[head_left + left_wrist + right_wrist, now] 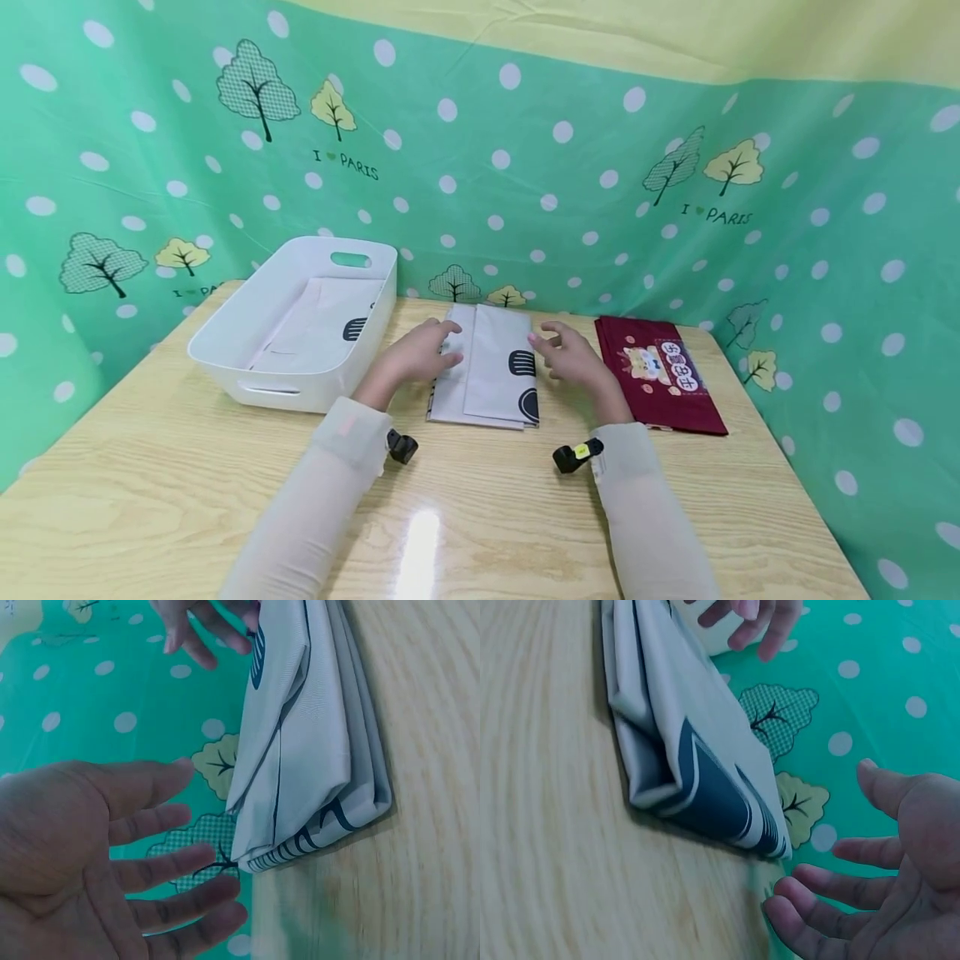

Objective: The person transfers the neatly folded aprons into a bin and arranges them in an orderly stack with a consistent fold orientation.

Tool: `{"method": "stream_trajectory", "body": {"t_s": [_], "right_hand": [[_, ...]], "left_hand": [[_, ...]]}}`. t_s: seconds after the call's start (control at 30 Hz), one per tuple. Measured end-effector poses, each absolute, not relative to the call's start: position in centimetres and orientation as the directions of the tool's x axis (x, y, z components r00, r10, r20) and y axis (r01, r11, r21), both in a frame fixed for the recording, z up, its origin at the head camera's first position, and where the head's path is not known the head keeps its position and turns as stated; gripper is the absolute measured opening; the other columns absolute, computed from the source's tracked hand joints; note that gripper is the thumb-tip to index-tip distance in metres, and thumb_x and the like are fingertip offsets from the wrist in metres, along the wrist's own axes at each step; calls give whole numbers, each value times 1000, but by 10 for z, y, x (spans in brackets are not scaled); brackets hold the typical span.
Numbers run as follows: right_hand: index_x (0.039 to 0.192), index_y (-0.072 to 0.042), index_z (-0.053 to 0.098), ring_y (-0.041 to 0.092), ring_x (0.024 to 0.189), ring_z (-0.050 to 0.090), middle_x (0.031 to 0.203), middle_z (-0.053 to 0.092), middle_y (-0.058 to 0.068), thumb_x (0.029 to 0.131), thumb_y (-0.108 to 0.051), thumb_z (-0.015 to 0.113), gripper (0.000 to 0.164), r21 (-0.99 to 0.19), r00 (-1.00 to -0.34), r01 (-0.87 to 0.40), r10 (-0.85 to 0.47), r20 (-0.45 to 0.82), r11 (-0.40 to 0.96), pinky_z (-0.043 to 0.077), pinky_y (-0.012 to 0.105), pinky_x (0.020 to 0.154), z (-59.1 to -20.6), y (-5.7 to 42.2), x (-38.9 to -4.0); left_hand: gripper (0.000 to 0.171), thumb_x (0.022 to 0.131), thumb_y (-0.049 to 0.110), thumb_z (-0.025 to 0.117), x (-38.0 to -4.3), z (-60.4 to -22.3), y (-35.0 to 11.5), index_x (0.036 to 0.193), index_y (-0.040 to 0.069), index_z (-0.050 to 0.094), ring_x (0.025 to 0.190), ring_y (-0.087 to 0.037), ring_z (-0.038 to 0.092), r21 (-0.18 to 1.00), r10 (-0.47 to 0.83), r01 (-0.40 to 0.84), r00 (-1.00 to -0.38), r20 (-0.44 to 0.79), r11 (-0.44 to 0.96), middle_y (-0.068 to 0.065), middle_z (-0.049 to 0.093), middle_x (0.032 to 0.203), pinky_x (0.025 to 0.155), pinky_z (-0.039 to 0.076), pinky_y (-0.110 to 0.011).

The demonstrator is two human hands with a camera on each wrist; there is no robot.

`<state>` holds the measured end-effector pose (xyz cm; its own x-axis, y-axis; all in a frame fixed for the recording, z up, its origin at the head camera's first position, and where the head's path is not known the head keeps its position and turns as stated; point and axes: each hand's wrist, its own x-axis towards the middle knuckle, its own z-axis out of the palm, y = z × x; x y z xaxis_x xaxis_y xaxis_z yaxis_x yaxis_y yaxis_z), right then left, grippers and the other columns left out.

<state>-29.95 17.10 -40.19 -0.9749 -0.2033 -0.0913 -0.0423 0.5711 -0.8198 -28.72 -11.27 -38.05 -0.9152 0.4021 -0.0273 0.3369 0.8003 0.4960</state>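
A folded pale grey cloth (491, 367) with black printed shapes lies on the table between my two hands. My left hand (416, 354) is at its left edge, fingers spread and holding nothing. Off its right edge my right hand (576, 358) has its fingers apart, also with nothing in them. In the left wrist view the left palm (52, 862) faces the layered side of the folded cloth (311, 750). The right wrist view has the right hand (900, 877) beside the opposite side of the cloth (697, 750), a gap between them.
To the left stands a white plastic basket (270, 390) with another pale folded cloth (322, 321) inside. A dark red folded cloth (675, 408) with a cartoon print lies at the right. Behind the wooden table (487, 517) hangs a green dotted curtain (525, 200).
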Motion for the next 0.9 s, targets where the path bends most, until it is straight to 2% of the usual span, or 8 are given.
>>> {"method": "stream_trajectory", "body": {"t_s": [0.13,0.2,0.33,0.5,0.73,0.9], "right_hand": [[155,-3,37,35,99,67,129,59,26,105,-45,56,68,-824,-975,-9,-188,-119,567,60,40,78,-407,176,-302],[155,-2,37,33,97,67,128,60,26,105,-44,56,68,-822,-974,-7,-192,-124,569,60,39,77,-408,177,-304],[154,1,37,31,96,68,126,61,26,105,-42,57,68,-841,-972,4,-196,-130,540,61,39,77,-411,176,-306],[151,2,40,30,93,69,121,59,26,105,-37,59,64,-891,-974,87,-150,-170,446,63,38,74,-410,170,-306],[144,-1,50,29,94,68,125,59,24,105,-35,59,53,-888,-970,121,-136,-200,444,63,36,70,-413,160,-303],[143,-2,51,29,95,67,124,60,22,104,-34,60,51,-896,-968,132,-139,-208,423,63,36,71,-414,158,-302]], "left_hand": [[56,102,27,62,-288,-382,-111,149,2,47,120,-35,58,500,371,310,-928,-24,809,-25,54,136,106,46,-51],[56,103,28,62,-288,-383,-110,150,2,46,123,-37,57,508,355,290,-934,-33,811,-26,52,138,108,45,-51],[58,104,30,60,-289,-382,-111,152,3,44,136,-41,48,529,316,237,-947,-63,815,-29,45,149,115,38,-54],[62,104,31,59,-290,-379,-114,154,1,39,144,-44,38,550,306,202,-947,-102,810,-31,40,154,118,32,-56],[70,105,32,57,-290,-381,-117,156,-7,29,144,-43,38,596,319,158,-931,-175,787,-31,41,153,119,32,-53],[73,105,35,56,-291,-385,-118,156,-8,28,145,-41,38,637,314,110,-924,-217,763,-29,41,155,119,32,-53]]}}
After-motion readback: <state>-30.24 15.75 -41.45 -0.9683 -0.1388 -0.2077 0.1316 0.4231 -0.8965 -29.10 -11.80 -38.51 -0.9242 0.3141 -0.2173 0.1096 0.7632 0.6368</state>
